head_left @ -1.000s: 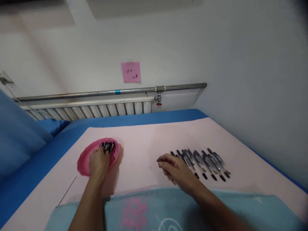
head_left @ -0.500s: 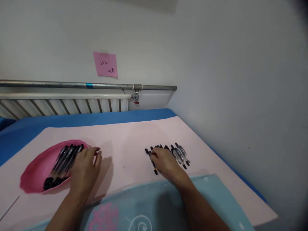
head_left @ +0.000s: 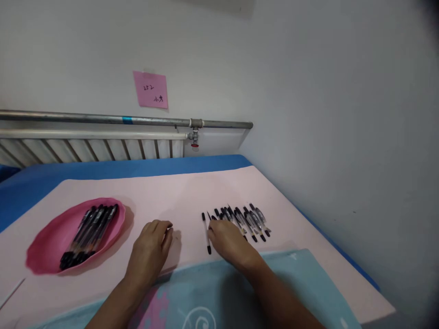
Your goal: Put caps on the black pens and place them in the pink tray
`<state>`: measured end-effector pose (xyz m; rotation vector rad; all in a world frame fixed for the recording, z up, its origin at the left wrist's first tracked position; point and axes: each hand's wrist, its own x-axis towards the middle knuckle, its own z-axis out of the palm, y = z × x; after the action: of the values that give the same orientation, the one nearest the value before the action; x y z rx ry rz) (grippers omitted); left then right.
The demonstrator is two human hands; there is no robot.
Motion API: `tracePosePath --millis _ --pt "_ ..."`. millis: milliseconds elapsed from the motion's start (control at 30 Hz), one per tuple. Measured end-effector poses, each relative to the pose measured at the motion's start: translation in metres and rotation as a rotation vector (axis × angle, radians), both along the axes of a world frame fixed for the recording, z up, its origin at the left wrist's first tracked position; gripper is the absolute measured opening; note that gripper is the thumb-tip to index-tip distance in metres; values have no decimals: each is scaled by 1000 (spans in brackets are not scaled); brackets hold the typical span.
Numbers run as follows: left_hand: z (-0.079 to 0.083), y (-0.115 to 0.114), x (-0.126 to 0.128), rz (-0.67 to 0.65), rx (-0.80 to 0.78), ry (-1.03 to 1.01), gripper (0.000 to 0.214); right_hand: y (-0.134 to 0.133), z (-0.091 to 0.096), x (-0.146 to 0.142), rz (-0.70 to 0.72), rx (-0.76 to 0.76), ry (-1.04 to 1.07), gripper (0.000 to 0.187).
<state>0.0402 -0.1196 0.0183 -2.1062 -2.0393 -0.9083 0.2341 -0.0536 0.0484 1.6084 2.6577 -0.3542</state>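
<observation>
A row of several black-capped pens (head_left: 245, 220) lies on the pink sheet (head_left: 178, 192). One pen (head_left: 206, 233) lies at the row's left end, a little apart. My right hand (head_left: 229, 241) rests palm down with bent fingers, its fingertips pinched on this pen. My left hand (head_left: 151, 244) lies on the sheet between the row and a pink bowl (head_left: 44, 256). Its fingers are curled, and a small pale tip shows at the fingertips; I cannot make out what it is. Several more black pens (head_left: 91, 230) lie in the bowl.
A light-blue cloth with a pink pattern (head_left: 219, 297) covers the near edge under my forearms. A blue surface (head_left: 103, 171) borders the pink sheet. Behind stand a radiator (head_left: 85, 151), a metal pipe (head_left: 137, 120) and a wall with a pink note (head_left: 151, 89). A white wall closes the right side.
My left hand left the bowl and slid right to the middle of the sheet. My right hand set a pen down at the row's left end. The camera turned right.
</observation>
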Motion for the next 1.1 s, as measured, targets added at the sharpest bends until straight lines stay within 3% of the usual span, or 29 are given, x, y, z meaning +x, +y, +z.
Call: tracePosePath --millis 167,433,633,767,867,933,1000,1100 --pt "-1 -1 3 -29 -34 -41 19 5 -1 2 -49 40 -63 21" --pt "-3 3 16 -29 -203 -67 22 0 -11 -6 23 65 -96 19" --pt "-4 30 45 105 -433 41 27 -9 -21 -16 24 75 -78 23" --pt "-8 39 43 162 -522 46 25 -11 -23 -16 13 45 -20 21" --pt "-9 37 31 167 -510 -79 18 -6 -20 -14 9 66 127 14" --pt "-7 33 24 117 -494 -303 13 0 -14 -12 -55 39 315 8" --pt "-2 29 21 21 -467 -600 12 6 -8 -9 -159 -56 592 5" --pt "7 22 22 -112 -416 -925 29 9 -1 -7 -264 -258 1103 8"
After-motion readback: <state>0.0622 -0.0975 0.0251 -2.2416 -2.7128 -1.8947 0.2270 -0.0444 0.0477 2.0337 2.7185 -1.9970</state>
